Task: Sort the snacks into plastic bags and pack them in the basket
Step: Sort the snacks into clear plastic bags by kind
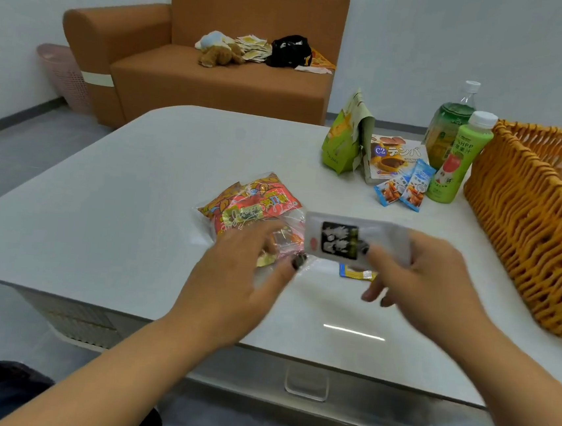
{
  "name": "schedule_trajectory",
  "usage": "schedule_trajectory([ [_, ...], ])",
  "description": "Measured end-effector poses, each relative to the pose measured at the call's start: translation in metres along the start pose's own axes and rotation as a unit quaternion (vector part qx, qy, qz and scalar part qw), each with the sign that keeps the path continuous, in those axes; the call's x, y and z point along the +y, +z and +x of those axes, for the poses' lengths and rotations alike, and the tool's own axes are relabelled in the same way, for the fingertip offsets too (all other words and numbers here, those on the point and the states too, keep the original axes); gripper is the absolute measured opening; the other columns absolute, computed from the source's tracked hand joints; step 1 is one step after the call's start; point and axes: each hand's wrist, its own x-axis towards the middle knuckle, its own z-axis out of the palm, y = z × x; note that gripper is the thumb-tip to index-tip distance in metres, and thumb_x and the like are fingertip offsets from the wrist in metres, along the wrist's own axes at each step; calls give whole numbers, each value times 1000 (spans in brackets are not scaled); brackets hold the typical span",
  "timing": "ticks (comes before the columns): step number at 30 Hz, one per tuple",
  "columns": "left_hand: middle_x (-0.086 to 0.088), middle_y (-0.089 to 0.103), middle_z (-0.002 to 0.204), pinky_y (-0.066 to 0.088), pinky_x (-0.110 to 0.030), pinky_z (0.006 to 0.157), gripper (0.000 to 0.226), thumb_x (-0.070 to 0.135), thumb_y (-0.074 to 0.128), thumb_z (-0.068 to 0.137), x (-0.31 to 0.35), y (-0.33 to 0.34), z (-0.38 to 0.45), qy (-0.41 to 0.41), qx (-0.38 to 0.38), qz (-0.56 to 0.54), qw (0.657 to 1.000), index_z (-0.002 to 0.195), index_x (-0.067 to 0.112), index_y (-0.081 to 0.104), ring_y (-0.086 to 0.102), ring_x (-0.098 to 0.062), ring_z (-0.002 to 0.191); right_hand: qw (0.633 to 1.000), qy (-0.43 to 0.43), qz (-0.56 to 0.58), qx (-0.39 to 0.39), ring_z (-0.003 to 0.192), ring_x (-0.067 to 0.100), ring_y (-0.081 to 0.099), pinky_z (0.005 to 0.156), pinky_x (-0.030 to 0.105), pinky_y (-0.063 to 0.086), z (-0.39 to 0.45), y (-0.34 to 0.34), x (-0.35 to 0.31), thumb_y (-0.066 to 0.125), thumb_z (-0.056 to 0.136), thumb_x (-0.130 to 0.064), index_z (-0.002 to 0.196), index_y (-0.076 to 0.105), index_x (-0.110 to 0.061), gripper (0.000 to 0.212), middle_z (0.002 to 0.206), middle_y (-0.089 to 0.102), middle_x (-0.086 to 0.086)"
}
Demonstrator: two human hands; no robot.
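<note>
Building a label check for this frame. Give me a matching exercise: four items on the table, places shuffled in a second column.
Things:
1. white packet
2. green juice bottle
3. clear bag of red snacks
4. small blue packets

Places:
A. lying just in front of the biscuit box
B. held in the right hand
C. standing next to the wicker basket
D. on the table under the left hand

Pairs: 1-B, 2-C, 3-D, 4-A

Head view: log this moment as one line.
right hand: holds white packet | left hand: at clear snack bag | basket: right, on table
</note>
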Motion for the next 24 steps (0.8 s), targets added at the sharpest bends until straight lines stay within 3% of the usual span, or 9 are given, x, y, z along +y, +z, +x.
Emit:
schedule_trajectory([
  [2, 1, 59, 119, 47, -31, 87, 49, 49, 55, 85, -12, 11, -3, 96, 10, 120, 988, 126, 22, 52, 54, -17, 110, 986, 102, 129, 19, 51, 17, 66, 44, 26, 49, 6, -14, 0, 55, 96, -13, 92, 64, -16, 10, 72, 73, 8],
  [5, -11, 53, 133, 49, -41, 93, 64, 38, 64, 75, -21, 30, -2, 93, -30, 179, 979, 132, 14, 49, 51, -31, 122, 928, 247, 276, -46, 53, 19, 65, 43, 25, 47, 9, -28, 6, 46, 97, -7, 99, 59, -3, 14, 83, 74, 16],
  [8, -19, 54, 133, 51, -46, 92, 66, 15, 71, 68, -28, 40, 2, 96, -49, 231, 967, 131, 6, 55, 54, -37, 122, 905, 299, 212, -218, 60, 20, 65, 43, 21, 47, 4, -28, 13, 37, 96, -3, 112, 60, -2, 28, 95, 74, 19],
  [10, -19, 60, 127, 54, -46, 89, 55, 3, 61, 71, -30, 43, 5, 110, -20, 252, 961, 127, 3, 60, 60, -37, 115, 899, 291, 166, -281, 60, 20, 62, 46, 22, 44, -1, -20, 17, 38, 96, -1, 112, 61, -6, 29, 95, 74, 17],
  [12, -16, 67, 119, 54, -40, 84, 48, 3, 49, 76, -30, 44, 7, 126, 13, 267, 955, 120, 2, 65, 66, -33, 107, 903, 292, 173, -264, 58, 19, 56, 48, 23, 40, -5, -5, 23, 37, 96, 0, 111, 62, -9, 30, 93, 75, 15],
  [14, -9, 72, 110, 50, -27, 75, 40, 7, 51, 78, -25, 42, 6, 129, 40, 273, 952, 114, 6, 70, 70, -24, 97, 901, 299, 231, -215, 56, 17, 55, 48, 22, 41, -8, 13, 26, 37, 96, 1, 112, 61, -10, 31, 92, 75, 15],
  [17, 2, 73, 108, 49, -22, 62, 37, 20, 45, 88, -18, 38, 2, 103, 45, 280, 953, 112, 14, 72, 71, -14, 94, 856, 314, 383, -146, 57, 14, 59, 48, 21, 45, -7, 42, 25, 37, 97, 4, 110, 59, -10, 30, 95, 74, 17],
  [21, 3, 72, 113, 52, -21, 58, 40, 22, 49, 84, -17, 36, 2, 88, 37, 273, 957, 117, 15, 70, 70, -11, 98, 781, 317, 529, -92, 67, 19, 69, 55, 24, 55, 0, 70, 18, 36, 94, 12, 105, 60, -8, 34, 93, 73, 18],
  [24, 0, 73, 111, 53, -22, 57, 46, 24, 41, 84, -12, 33, 0, 95, 40, 247, 964, 117, 13, 70, 71, -13, 97, 777, 280, 559, -76, 74, 16, 71, 68, 26, 59, 3, 91, 13, 37, 91, 17, 105, 64, -7, 38, 89, 75, 11],
])
